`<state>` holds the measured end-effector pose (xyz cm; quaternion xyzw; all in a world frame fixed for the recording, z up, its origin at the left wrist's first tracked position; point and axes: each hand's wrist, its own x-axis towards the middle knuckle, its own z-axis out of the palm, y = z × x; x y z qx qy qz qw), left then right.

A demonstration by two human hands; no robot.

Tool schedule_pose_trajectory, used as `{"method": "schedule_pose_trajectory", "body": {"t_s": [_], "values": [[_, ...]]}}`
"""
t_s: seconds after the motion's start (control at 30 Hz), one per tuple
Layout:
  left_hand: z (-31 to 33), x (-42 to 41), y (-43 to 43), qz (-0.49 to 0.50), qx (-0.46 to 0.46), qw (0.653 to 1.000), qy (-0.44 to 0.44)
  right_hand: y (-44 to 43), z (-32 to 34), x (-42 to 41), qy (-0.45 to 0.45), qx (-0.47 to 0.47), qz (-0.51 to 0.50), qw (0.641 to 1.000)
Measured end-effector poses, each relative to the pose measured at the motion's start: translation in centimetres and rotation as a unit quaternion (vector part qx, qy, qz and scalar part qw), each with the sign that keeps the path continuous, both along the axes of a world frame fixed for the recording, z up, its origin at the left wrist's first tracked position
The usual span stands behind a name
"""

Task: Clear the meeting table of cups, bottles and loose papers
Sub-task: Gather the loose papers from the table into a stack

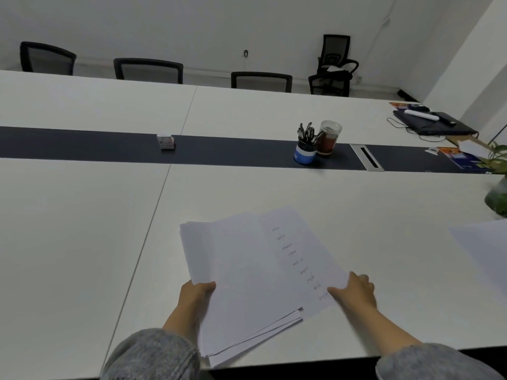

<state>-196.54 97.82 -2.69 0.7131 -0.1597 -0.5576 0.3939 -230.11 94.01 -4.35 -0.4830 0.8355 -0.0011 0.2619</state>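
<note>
Head view. Left grip [196, 293] clamps the paper stack [247, 270] at its left side, thumb on top, fingers underneath. Stack sits at the tabletop's [82, 229] near edge, one corner overhanging. Back on the dark centre strip: pen pot [305, 153], lidded jar [329, 138] just beside it. Right grip [356, 293] pinches the stack's handwritten sheet, thumb on top. Loose sheet [482, 248] at the right edge.
</note>
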Motion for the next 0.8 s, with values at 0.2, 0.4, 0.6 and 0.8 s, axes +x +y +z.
{"method": "schedule_pose_trajectory", "body": {"t_s": [0.2,0.4,0.6,0.8], "values": [[0.0,-0.1,-0.1,-0.004,0.0,1.0,-0.001,0.4,-1.0,-0.1,-0.178,-0.038,-0.135,0.974],[0.2,-0.2,0.1,-0.007,0.014,1.0,-0.005,-1.1,4.2,2.6,-0.244,-0.315,-0.25,0.882],[0.8,-0.4,0.2,-0.001,-0.002,1.0,0.002,-2.1,11.0,4.8,-0.425,-0.449,-0.28,0.735],[0.7,-0.2,-0.1,0.026,-0.012,0.997,0.069,0.6,4.6,9.7,-0.505,-0.18,-0.268,0.8]]}}
